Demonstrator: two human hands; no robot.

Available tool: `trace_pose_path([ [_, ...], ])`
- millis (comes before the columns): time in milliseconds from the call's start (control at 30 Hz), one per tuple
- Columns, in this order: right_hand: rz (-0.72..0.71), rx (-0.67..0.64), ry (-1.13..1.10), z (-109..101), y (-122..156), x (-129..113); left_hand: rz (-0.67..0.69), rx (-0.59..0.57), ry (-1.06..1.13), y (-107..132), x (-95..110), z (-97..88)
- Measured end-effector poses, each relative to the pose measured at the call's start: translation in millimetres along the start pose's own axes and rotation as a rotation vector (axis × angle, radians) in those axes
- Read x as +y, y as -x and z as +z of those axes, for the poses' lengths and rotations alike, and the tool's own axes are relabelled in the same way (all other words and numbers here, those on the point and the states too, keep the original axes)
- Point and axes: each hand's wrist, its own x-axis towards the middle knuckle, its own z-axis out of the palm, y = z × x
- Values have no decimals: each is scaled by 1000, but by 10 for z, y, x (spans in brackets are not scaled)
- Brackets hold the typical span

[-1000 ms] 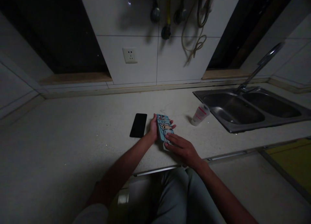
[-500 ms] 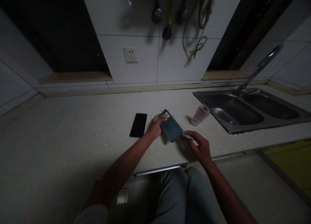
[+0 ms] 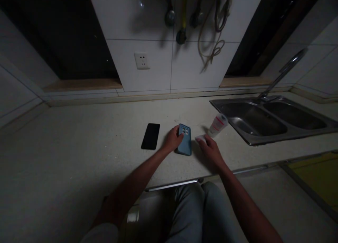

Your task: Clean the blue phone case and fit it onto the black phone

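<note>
A person sits at a pale speckled desk (image 3: 87, 144) with both forearms reaching forward, the left hand (image 3: 173, 139) resting on a blue phone case (image 3: 186, 144), which lies flat, back up, with its camera cutouts toward the far end. From here I can't tell whether a phone sits inside it. The left hand's fingers (image 3: 179, 137) curl over the case's near left side, closed around it and pressing down on it against the desk. The right hand (image 3: 212, 152) is just beside the case, on the sink side, its fingers (image 3: 205, 140) extended forward and partly closed, with the tips at a small white piece (image 3: 201, 139). That piece is too small and dim to identify, and I can't tell whether the fingers actually have hold of it. A black smartphone (image 3: 150, 136) lies face up just left of the left hand, apart from it. Past the right hand, a white-and-red squeeze tube (image 3: 218, 125) lies tilted on the desk near the edge of a stainless steel double sink (image 3: 250, 120), with a long chrome faucet (image 3: 283, 72) rising behind it. On the tiled wall behind the desk are a white power socket (image 3: 142, 61) and hanging hoses (image 3: 211, 25).
</note>
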Motion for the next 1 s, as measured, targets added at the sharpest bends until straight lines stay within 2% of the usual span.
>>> trace_pose_path([
  [167,-14,-49,72,101,-144,64,165,-72,-336,40,85,-137],
  [233,-35,-52,99,106,-125,79,224,-52,-492,43,168,-196],
  [300,-50,-80,134,98,-76,83,260,27,-675,39,288,-267],
  [400,-75,-151,175,84,3,84,204,204,-1134,16,480,-426],
  [500,-106,-182,189,74,37,93,13,313,-1470,-31,602,-634],
  [600,-107,-165,184,71,32,99,-142,269,-1520,-73,655,-810],
  [700,-112,-172,169,68,27,92,-198,224,-1518,-88,689,-896],
  [833,-104,-170,167,60,38,71,-248,237,-1481,-121,696,-917],
  [900,-106,-166,165,55,43,67,-235,251,-1395,-166,672,-924],
  [1000,-97,-166,159,52,47,74,-163,342,-1111,-246,629,-941],
])
